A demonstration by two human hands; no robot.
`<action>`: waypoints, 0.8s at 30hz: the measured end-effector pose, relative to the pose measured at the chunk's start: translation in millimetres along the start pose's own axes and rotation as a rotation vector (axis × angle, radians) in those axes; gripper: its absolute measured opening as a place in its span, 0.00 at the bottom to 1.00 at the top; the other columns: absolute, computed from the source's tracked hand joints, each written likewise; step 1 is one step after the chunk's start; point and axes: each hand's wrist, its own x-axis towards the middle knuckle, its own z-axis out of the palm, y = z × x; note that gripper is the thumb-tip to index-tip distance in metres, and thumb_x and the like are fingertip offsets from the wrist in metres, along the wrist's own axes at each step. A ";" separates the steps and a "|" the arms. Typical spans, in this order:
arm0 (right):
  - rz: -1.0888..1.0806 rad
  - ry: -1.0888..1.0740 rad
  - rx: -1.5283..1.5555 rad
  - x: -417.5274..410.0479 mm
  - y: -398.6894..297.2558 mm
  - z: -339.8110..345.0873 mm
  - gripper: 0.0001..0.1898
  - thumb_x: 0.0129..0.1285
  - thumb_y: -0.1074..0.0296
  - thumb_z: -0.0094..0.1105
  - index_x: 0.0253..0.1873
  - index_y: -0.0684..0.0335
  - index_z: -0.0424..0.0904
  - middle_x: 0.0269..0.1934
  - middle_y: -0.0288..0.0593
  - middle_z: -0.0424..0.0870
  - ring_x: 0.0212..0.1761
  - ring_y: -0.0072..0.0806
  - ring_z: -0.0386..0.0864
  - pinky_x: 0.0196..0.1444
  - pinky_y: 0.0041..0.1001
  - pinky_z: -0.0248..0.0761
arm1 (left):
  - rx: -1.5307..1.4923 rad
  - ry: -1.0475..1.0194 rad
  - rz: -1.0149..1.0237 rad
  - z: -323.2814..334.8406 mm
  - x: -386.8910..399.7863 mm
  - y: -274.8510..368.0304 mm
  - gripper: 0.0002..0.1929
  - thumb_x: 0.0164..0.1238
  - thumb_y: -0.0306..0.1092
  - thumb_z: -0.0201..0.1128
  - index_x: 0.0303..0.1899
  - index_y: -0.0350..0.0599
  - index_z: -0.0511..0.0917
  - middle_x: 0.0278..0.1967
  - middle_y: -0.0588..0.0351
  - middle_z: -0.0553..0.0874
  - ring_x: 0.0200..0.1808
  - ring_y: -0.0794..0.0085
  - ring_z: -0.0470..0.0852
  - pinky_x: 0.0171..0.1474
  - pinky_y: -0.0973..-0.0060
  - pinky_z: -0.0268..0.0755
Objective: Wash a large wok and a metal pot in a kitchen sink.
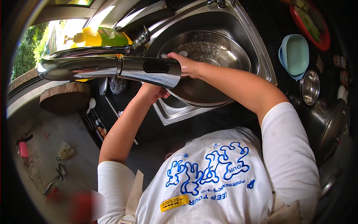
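A large round stainless-steel basin (pixel 235 81) sits in the metal sink (pixel 240 23). The head of the chrome faucet (pixel 165 70) hangs over the basin's left side and partly covers both hands. My right hand (pixel 186 64) reaches over the basin beneath the faucet, with wet skin; a pale, whitish item (pixel 183 53) shows beside its fingers. My left hand (pixel 155 92) is at the basin's near left rim, its fingers curled. The faucet hides what either hand may hold. Water glistens on the basin's inner wall.
Left of the sink lie a yellow-green pump bottle (pixel 109 37), a metal scouring pad (pixel 117 84) and a round wooden chopping block (pixel 65 96). To the right stand light-blue plastic containers (pixel 298 54), a small metal bowl (pixel 310 87) and a red colander or plate (pixel 324 42) with green vegetables.
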 end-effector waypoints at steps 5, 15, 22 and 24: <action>0.149 -0.186 0.238 -77.2 -22.3 4.8 0.29 0.58 0.56 0.62 0.63 0.58 0.68 0.56 0.39 0.74 0.53 0.28 0.72 0.56 0.24 0.63 | 0.002 0.078 0.017 -8.6 11.1 3.4 0.11 0.67 0.43 0.56 0.37 0.47 0.78 0.24 0.60 0.81 0.18 0.77 0.78 0.17 0.83 0.71; 0.158 -0.264 -1.354 -152.6 -83.9 -108.5 0.18 0.47 0.68 0.63 0.47 0.52 0.81 0.45 0.45 0.81 0.50 0.42 0.77 0.51 0.34 0.68 | 0.015 0.124 -0.122 -42.8 33.7 -24.5 0.12 0.69 0.44 0.50 0.34 0.49 0.76 0.19 0.61 0.76 0.14 0.78 0.72 0.14 0.86 0.62; -0.332 -0.099 -1.138 -155.4 -61.7 -141.2 0.17 0.48 0.72 0.65 0.47 0.55 0.80 0.46 0.41 0.75 0.52 0.39 0.71 0.56 0.31 0.64 | -0.058 -0.068 -0.307 -60.8 46.7 -25.0 0.17 0.68 0.50 0.49 0.34 0.47 0.76 0.21 0.55 0.80 0.16 0.76 0.75 0.16 0.84 0.66; -0.452 0.023 -0.837 -150.0 -61.4 -146.9 0.18 0.51 0.71 0.65 0.49 0.61 0.78 0.48 0.42 0.73 0.52 0.35 0.71 0.57 0.29 0.64 | -0.087 -0.133 -0.304 -55.6 40.3 -17.5 0.18 0.68 0.52 0.49 0.35 0.47 0.76 0.22 0.53 0.80 0.16 0.75 0.75 0.17 0.83 0.68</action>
